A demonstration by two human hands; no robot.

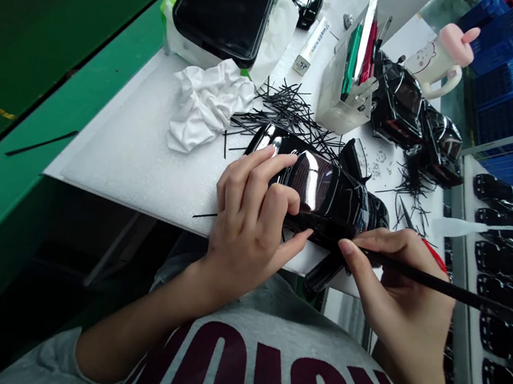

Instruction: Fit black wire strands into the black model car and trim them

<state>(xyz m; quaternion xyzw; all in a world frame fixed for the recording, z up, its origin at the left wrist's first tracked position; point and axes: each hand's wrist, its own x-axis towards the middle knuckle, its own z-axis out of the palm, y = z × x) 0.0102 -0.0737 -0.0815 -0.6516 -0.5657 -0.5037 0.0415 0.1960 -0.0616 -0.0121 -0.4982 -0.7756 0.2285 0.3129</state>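
A shiny black model car lies on the white foam-topped table, its doors swung out on both sides. My left hand is curled over the near side of the car, fingers on its body and thumb along its edge. Between the thumb and fingers of my right hand is a long thin black strip, one end at the car's near side by the open door. A slim tool with a red part shows behind my right hand; whether I hold it too, I cannot tell.
Loose black strips lie beyond the car, beside crumpled white cloth. Further back are a black case, a pen holder, more model cars and a pink-lidded cup. Racked cars line the right.
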